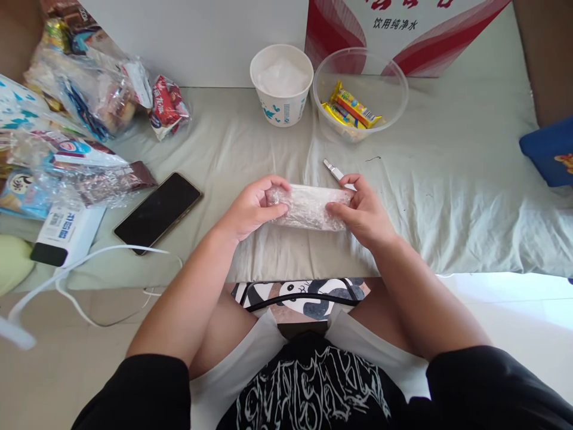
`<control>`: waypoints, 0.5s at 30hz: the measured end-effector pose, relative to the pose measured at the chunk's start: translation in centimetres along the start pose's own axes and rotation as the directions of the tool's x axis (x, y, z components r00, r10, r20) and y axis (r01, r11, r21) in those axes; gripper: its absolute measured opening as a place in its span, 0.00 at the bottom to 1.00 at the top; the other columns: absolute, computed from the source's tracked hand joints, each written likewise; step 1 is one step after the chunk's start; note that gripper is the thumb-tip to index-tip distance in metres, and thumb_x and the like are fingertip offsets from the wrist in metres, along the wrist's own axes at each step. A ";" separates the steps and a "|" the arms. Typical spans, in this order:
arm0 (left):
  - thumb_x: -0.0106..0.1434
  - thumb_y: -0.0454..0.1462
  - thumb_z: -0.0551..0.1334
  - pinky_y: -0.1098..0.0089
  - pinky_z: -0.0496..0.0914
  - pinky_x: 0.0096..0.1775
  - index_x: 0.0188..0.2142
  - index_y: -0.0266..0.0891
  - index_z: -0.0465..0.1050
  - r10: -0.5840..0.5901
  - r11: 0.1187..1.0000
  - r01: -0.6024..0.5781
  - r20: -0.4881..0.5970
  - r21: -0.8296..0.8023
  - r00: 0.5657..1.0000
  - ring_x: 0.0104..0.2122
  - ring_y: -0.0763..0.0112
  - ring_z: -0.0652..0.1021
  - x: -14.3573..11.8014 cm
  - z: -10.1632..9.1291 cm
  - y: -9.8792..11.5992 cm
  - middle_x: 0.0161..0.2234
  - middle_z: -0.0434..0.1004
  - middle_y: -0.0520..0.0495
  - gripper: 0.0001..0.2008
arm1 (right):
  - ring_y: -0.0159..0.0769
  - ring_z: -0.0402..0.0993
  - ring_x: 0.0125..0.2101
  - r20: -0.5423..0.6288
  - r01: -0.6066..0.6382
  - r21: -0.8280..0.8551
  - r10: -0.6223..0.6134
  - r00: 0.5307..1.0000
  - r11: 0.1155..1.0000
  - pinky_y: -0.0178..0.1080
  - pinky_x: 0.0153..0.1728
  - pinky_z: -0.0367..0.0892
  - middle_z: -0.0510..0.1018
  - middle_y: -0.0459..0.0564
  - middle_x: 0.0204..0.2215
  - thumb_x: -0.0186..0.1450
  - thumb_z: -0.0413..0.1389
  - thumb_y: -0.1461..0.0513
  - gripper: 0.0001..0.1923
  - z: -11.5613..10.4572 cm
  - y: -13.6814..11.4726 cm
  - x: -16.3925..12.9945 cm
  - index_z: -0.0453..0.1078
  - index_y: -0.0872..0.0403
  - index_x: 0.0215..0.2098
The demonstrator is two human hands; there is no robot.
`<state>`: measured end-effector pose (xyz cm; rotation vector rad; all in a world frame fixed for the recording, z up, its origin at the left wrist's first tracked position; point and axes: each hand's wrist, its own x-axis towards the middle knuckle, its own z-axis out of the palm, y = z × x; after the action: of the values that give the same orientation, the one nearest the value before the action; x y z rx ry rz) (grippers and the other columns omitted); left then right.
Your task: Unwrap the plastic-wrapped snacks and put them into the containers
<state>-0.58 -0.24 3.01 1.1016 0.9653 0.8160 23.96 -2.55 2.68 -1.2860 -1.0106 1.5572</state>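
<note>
1. The left hand (253,209) and right hand (362,212) both close their fingers on one clear plastic-wrapped packet (311,206), each gripping an end, with the packet stretched level between them just above the pale cloth (447,197).
2. Both forearms come in from below and angle inward, elbows out by the knees, wrists low over the near edge of the cloth. The left thumb lies on top of the packet's end; the right fingers curl over the other end, knuckles up.
3. Just beyond the right hand a small white tool (333,169) lies on the cloth, its near end hidden behind the fingers.
4. Farther beyond the hands stand a white paper cup (281,86) and, beside it, a clear bowl (389,83) with yellow snack packs (351,110) inside.
5. Left of the left hand lies a dark phone (157,212), with a white power bank (67,233) and a heap of snack bags (80,107) farther out.
6. Well off to the right sits a blue cushion (548,149).
</note>
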 end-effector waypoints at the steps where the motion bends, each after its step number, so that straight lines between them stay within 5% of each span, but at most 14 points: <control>1: 0.51 0.35 0.74 0.74 0.72 0.29 0.42 0.42 0.75 0.022 1.000 -0.022 -0.024 0.010 0.999 0.25 0.76 0.75 0.1 -0.1 -0.3 0.28 0.76 0.55 0.19 | 0.28 0.67 0.23 -0.017 -0.012 0.062 0.013 1.000 0.998 0.34 0.26 0.63 0.72 0.36 0.24 0.50 0.74 0.56 0.30 0.1 0.0 0.1 0.65 0.47 0.46; 5: 0.53 0.36 0.72 0.70 0.77 0.36 0.49 0.46 0.71 0.231 0.969 -0.206 -0.199 0.139 0.953 0.33 0.72 0.80 1.1 -0.5 -1.6 0.37 0.79 0.52 0.24 | 0.29 0.69 0.27 -0.058 -0.022 0.169 0.032 0.998 0.985 0.34 0.30 0.64 0.73 0.41 0.26 0.50 0.74 0.52 0.25 0.3 0.2 0.5 0.68 0.50 0.37; 9: 0.60 0.40 0.72 0.70 0.77 0.41 0.40 0.44 0.71 0.504 0.858 -0.382 -0.416 0.345 0.757 0.36 0.72 0.80 1.3 0.0 -2.5 0.35 0.76 0.51 0.13 | 0.29 0.62 0.26 -0.243 0.201 -0.002 -0.195 0.950 0.980 0.35 0.29 0.61 0.71 0.42 0.27 0.58 0.69 0.47 0.22 0.7 0.6 0.2 0.64 0.49 0.31; 10: 0.63 0.42 0.71 0.70 0.77 0.42 0.39 0.43 0.72 0.522 0.844 -0.389 -0.401 0.369 0.753 0.36 0.72 0.80 1.1 0.4 -2.6 0.34 0.77 0.51 0.11 | 0.29 0.63 0.27 -0.271 0.259 -0.073 -0.269 0.924 0.963 0.36 0.30 0.61 0.73 0.43 0.29 0.61 0.67 0.46 0.21 1.0 0.6 -0.1 0.63 0.49 0.32; 12: 0.66 0.47 0.69 0.66 0.77 0.48 0.42 0.43 0.75 0.506 0.841 -0.388 -0.294 0.377 0.811 0.42 0.68 0.82 0.6 1.5 -2.7 0.40 0.81 0.48 0.12 | 0.32 0.67 0.30 -0.255 0.342 -0.172 -0.377 0.890 0.924 0.38 0.33 0.64 0.77 0.46 0.35 0.64 0.64 0.45 0.21 1.6 0.6 -0.8 0.63 0.48 0.33; 15: 0.60 0.56 0.72 0.60 0.74 0.59 0.57 0.47 0.73 0.448 0.863 -0.393 -0.122 0.319 0.886 0.61 0.57 0.78 -0.1 3.1 -2.9 0.59 0.78 0.42 0.30 | 0.35 0.73 0.37 -0.089 0.415 -0.156 -0.431 0.898 0.897 0.41 0.40 0.69 0.78 0.47 0.37 0.67 0.62 0.43 0.21 2.6 0.7 -1.8 0.63 0.48 0.34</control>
<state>2.47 -2.15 0.76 1.5423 1.0397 1.1845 21.45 -4.60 2.92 -1.1373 -1.2368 1.0801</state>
